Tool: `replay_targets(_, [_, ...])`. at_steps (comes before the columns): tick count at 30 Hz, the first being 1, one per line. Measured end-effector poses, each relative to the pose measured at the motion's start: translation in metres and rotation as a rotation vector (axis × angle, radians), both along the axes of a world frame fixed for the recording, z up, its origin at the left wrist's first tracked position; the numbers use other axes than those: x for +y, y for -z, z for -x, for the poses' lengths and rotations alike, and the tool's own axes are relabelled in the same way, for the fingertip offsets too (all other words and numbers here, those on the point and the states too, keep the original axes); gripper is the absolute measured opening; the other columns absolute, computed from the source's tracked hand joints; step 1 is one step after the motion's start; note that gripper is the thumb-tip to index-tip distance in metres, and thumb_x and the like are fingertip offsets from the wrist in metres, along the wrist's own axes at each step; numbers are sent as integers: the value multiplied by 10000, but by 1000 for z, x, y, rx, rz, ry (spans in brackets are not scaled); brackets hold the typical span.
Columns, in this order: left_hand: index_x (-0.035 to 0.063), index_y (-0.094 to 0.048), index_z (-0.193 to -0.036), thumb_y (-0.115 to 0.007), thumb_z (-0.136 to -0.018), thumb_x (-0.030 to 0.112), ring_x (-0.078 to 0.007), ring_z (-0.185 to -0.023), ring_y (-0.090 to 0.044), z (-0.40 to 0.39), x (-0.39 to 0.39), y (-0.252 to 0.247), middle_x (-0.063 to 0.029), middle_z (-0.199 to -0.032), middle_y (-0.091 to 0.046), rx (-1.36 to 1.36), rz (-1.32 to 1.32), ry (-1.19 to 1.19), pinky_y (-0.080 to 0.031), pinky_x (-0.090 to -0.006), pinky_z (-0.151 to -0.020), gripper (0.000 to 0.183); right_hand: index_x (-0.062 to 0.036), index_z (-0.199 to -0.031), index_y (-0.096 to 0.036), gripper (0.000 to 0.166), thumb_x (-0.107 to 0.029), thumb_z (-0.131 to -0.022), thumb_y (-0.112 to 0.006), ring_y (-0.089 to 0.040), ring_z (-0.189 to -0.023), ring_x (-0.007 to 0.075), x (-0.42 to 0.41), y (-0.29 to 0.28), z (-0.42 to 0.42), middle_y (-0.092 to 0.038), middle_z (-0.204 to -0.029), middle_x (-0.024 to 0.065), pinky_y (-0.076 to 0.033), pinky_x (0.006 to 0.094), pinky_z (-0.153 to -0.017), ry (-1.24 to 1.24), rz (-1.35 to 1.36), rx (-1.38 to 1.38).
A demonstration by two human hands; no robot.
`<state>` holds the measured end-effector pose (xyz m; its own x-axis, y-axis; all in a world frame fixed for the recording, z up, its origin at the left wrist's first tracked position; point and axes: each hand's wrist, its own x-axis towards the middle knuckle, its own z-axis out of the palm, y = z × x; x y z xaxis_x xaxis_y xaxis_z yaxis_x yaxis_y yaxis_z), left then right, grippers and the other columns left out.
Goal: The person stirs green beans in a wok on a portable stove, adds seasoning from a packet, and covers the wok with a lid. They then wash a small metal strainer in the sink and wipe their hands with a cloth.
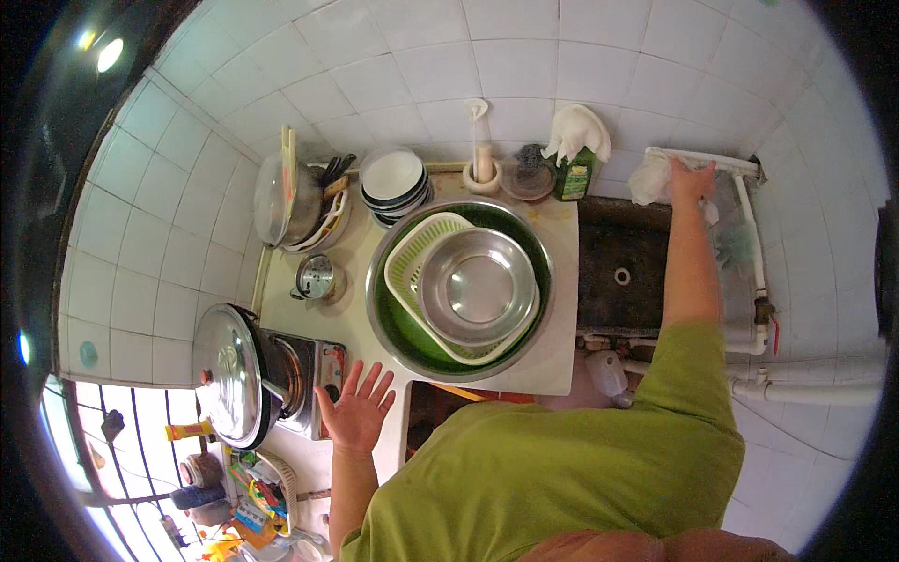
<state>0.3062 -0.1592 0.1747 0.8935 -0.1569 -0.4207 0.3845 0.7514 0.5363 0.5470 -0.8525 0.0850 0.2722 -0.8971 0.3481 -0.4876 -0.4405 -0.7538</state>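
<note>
My left hand (359, 414) is raised palm up with its fingers spread, holding nothing, near the front edge of the gas stove (333, 365). My right hand (692, 184) reaches to the far side of the sink (621, 239) and touches a whitish cloth or plastic bag (650, 180) by the white pipe; whether the fingers grip it is hard to tell. Before me on the counter stands a large steel basin (460, 372) with a green inside. In it lie a white and green plastic basket (400, 263) and a smaller steel bowl (481, 284).
Stacked bowls (393, 175), a mortar with pestle (482, 175), and a green bottle (574, 175) topped by a white cloth (579, 130) line the wall. A steel mug (316, 277) and a lidded wok (228, 376) are at left. Pipes (751, 232) run beside the sink.
</note>
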Motion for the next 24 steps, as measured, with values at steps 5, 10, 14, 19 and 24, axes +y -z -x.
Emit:
replay_targets(5, [91,-444,-1332,-392,-797,748,-375,-1244,-410,-8,0,2,-165,-1343,-460,0,3,6,-359,-505,-987,849,-32,-1240,-512,511,-354,-855,-603,-546,-1084,317,-62,12,-3,-564,-1193,177,-422,435,-903,-150,-346,258])
replay_targets(10, [90,-445,-1328,-344,-813,752,-378,-1255,-395,-11,2,3,-190,-1351,-444,5,33,-4,-345,-489,-987,845,-30,-1165,-548,372,-301,-909,-533,-594,-985,339,8,-46,22,-609,-1089,193,-462,405,-838,-5,126,-188])
replay_targets(14, [80,-345,-1385,-337,-816,748,-383,-1283,-359,-20,-1,2,-196,-1415,-359,7,101,12,-311,-486,-1015,877,0,-1112,-555,358,-298,-913,-544,-603,-918,286,61,-116,31,-623,-1025,166,-463,359,-805,-188,262,-484])
replay_targets(19, [79,-355,-1385,-360,-803,751,-385,-1299,-343,-35,-21,-3,-196,-1427,-340,6,167,73,-295,-523,-1033,890,-10,-1057,-570,318,-298,-925,-538,-549,-837,150,228,-173,63,-608,-949,60,-451,307,-767,-674,-339,-709])
replay_targets(24, [139,-296,-1431,-387,-842,631,-343,-1294,-352,-44,-41,16,-183,-1414,-366,-100,335,242,-288,-482,-1036,773,-31,-1256,-474,385,-179,-912,-565,-546,-924,115,400,-121,156,-562,-1104,50,-473,278,-797,-1624,-849,-277])
